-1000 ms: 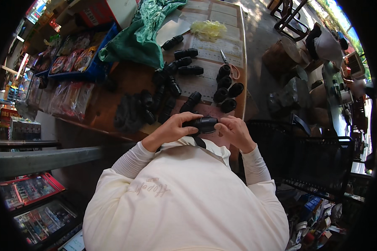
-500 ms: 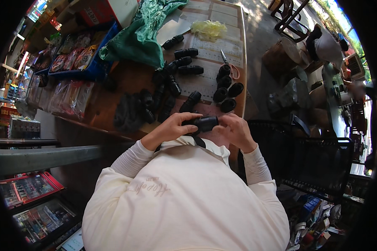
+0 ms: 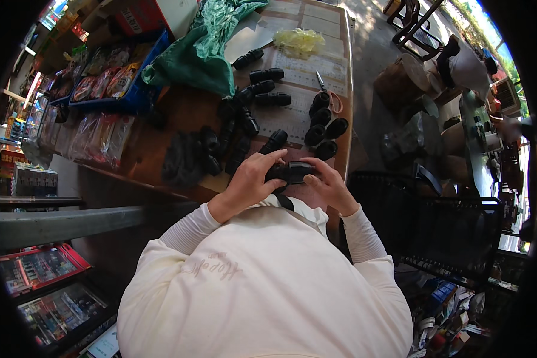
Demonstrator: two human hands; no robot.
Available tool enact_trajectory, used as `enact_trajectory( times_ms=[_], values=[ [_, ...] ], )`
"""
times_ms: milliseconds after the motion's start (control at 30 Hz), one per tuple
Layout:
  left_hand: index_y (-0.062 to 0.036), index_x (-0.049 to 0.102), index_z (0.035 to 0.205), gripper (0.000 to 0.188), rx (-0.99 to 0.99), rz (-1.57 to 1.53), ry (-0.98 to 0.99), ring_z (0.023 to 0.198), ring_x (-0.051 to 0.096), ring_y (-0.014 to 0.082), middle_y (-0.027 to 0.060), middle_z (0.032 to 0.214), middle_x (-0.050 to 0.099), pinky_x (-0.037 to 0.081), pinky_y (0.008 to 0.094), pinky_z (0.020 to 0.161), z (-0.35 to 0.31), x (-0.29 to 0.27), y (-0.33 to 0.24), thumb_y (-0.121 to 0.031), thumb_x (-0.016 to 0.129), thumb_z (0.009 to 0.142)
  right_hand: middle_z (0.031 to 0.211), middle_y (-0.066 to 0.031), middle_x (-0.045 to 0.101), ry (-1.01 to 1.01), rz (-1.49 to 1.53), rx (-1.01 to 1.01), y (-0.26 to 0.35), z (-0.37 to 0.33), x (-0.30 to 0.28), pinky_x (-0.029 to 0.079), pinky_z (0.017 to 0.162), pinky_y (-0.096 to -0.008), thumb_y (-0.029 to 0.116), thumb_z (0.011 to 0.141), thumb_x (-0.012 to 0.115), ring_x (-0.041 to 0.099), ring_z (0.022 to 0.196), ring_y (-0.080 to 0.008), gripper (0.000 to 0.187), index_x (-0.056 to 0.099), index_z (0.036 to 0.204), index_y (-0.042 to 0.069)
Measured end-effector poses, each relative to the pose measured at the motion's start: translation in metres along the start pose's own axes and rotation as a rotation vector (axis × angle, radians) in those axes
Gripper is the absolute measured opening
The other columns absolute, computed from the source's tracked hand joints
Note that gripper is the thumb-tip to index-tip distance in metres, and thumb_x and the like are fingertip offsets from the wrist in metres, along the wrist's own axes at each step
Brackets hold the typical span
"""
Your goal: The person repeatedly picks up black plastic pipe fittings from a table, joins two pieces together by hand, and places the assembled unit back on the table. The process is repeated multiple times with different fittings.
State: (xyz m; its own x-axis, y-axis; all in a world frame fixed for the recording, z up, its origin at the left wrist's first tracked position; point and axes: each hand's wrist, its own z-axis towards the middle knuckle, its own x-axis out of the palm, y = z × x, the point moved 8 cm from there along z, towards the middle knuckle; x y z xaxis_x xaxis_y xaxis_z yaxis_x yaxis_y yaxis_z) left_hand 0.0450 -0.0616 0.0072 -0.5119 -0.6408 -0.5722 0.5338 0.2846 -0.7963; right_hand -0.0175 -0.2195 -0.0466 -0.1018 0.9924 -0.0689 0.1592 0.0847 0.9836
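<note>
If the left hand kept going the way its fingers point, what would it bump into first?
The left hand points toward the right, across the small black roll it grips. Going straight on, it would probably meet the right hand on the roll's other end first, though depth is hard to judge in this view.

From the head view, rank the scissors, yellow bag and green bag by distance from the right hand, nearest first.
1. Scissors, up the table, straight beyond the right hand.
2. Yellow bag, farther up, near the table's far end.
3. Green bag, far end and off to the left; close to the yellow bag's distance, so that order is uncertain.
</note>
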Motion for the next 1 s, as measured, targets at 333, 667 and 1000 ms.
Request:
enact_trajectory(
  times_ms=[333, 667, 1000],
  values=[
    [0.0002, 0.057, 0.124, 0.049, -0.227, -0.385, 0.214, 0.09, 0.062, 0.0165, 0.0106, 0.1, 0.067, 0.049, 0.0288, 0.08, 0.003, 0.016, 0.025, -0.018, 0.073, 0.082, 0.116, -0.0035, 0.057, 0.053, 0.184, -0.138, 0.005, 0.001, -0.002, 0.045, 0.094, -0.0262, 0.019, 0.093, 0.065, 0.055, 0.105, -0.0116, 0.042, 0.049, 0.13, 0.006],
    [-0.0018, 0.062, 0.105, 0.037, -0.633, -1.097, 0.501, 0.066, 0.065, 0.0125, 0.0093, 0.089, 0.068, 0.052, 0.0233, 0.053, -0.012, 0.045, 0.032, -0.036, 0.052, 0.096, 0.117, -0.0073, 0.054, 0.16, 0.011, -0.386, 0.041, -0.004, -0.003, 0.044, 0.096, -0.0317, -0.012, 0.08, 0.062, 0.054, 0.112, -0.0206, 0.05, 0.055, 0.125, 0.006],
    [-0.0042, 0.051, 0.127, 0.05, -0.941, -1.767, 0.781, 0.066, 0.064, 0.0235, 0.0206, 0.096, 0.064, 0.05, 0.027, 0.046, -0.026, 0.077, 0.032, -0.045, 0.044, 0.098, 0.123, -0.0149, 0.055, 0.254, -0.147, -0.525, 0.092, -0.003, -0.009, 0.049, 0.094, -0.0378, -0.012, 0.078, 0.064, 0.056, 0.115, -0.0304, 0.041, 0.064, 0.112, 0.009]
  ],
)
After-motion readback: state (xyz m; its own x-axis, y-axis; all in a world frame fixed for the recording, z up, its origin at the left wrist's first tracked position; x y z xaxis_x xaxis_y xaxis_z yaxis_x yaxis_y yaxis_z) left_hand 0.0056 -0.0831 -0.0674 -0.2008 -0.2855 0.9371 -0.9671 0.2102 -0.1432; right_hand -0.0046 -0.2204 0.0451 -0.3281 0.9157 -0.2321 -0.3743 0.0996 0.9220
